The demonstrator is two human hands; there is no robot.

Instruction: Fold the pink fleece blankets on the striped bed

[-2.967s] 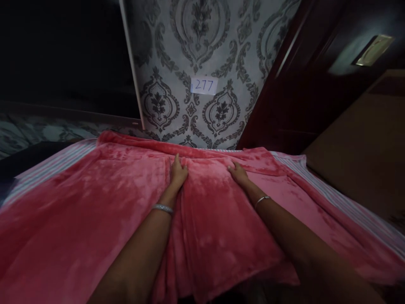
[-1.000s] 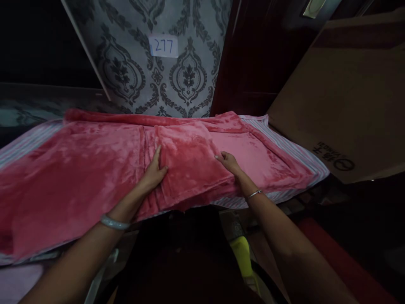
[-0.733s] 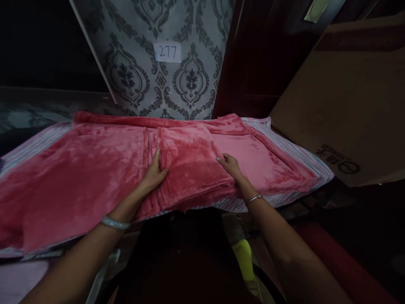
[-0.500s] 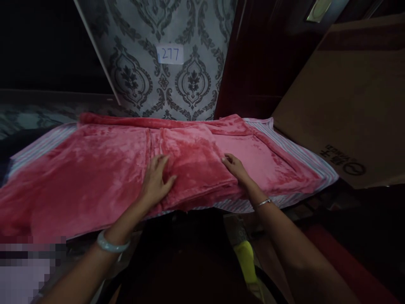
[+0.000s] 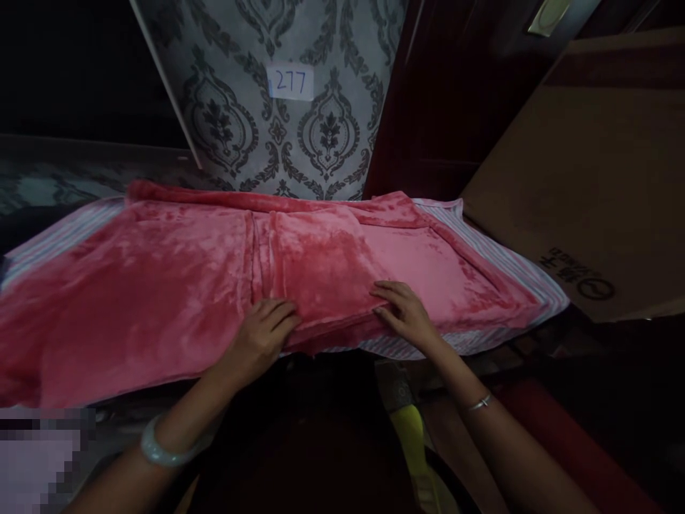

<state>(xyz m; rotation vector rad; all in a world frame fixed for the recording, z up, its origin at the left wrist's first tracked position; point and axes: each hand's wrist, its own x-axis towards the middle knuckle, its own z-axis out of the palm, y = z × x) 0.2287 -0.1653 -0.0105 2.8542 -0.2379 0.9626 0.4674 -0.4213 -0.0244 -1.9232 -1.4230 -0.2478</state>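
Observation:
A pink plush blanket (image 5: 176,285) lies spread across a striped cloth (image 5: 497,271), with a smaller folded section (image 5: 326,264) in its middle. At the near left corner of that section, my left hand (image 5: 267,330) is closed on the fabric with its fingers bent over the edge. My right hand (image 5: 404,314) grips the near right corner, its fingers on top and its thumb lower at the edge. The left thumb is mostly hidden. Along the far side, the blanket's border forms a raised roll (image 5: 225,198).
Behind the blanket stands a patterned wall (image 5: 219,128) with a paper label (image 5: 290,82) reading 277. A dark screen (image 5: 80,78) is at the left. To the right are a dark red door (image 5: 433,107) and a large cardboard box (image 5: 599,185). Something yellow (image 5: 411,439) shows below.
Both hands have come nearer to my body, from the sides of the folded section to its near corners. The left fingers, spread before, have closed. The blanket lies almost the same.

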